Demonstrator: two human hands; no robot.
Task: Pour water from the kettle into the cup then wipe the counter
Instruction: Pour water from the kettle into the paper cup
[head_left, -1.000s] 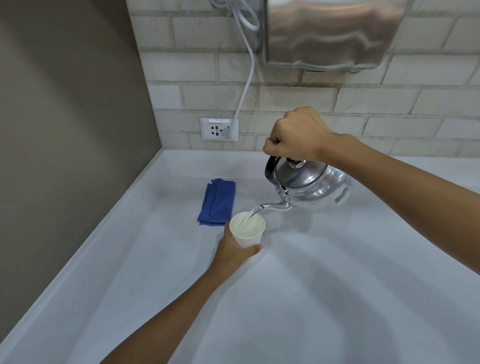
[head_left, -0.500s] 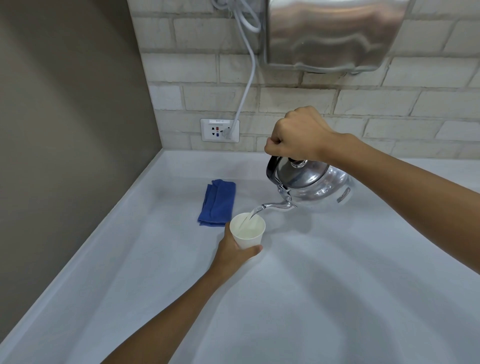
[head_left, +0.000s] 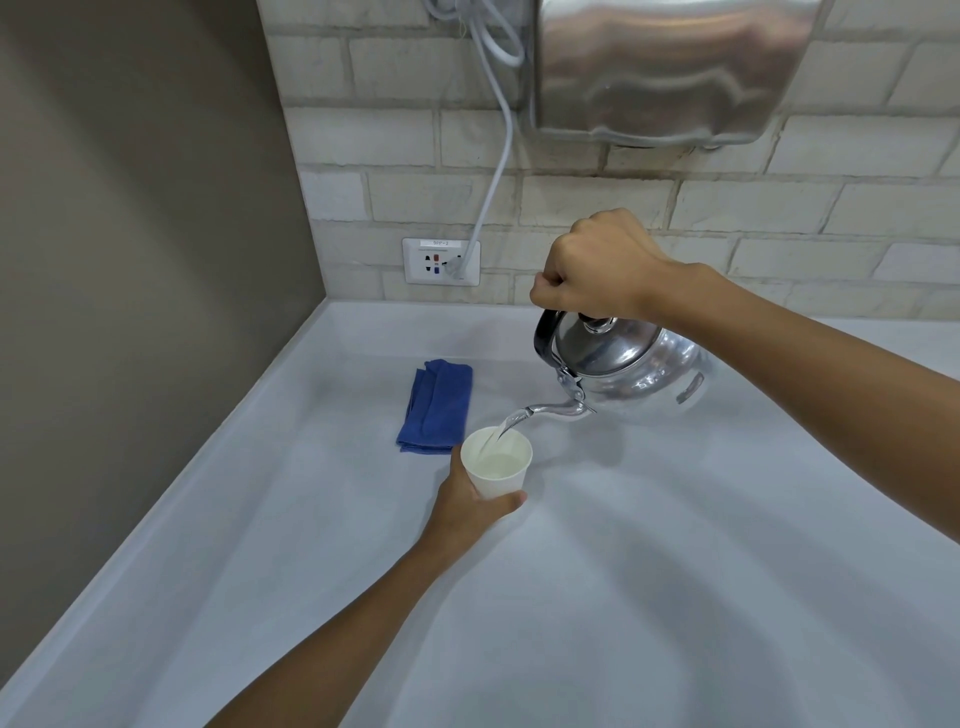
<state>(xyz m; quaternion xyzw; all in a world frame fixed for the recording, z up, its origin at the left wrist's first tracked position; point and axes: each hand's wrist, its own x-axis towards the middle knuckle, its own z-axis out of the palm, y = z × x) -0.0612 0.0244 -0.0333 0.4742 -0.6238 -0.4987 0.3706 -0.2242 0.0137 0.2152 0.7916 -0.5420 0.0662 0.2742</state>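
My right hand (head_left: 597, 270) grips the black handle of a shiny metal kettle (head_left: 631, 366), held in the air and tilted to the left. From its spout a thin stream of water runs into a white paper cup (head_left: 497, 467). My left hand (head_left: 467, 512) is wrapped around the lower part of the cup, which stands on the white counter (head_left: 675, 597). Water partly fills the cup. A folded blue cloth (head_left: 436, 405) lies on the counter just behind and left of the cup.
A brown wall borders the counter on the left, a brick-tile wall at the back. A wall socket (head_left: 441, 261) with a grey cable plugged in sits low on the back wall. A steel hand dryer (head_left: 670, 67) hangs above the kettle.
The water level in the cup has risen a little as the stream keeps running. Kettle, cup and both hands stay almost where they were.
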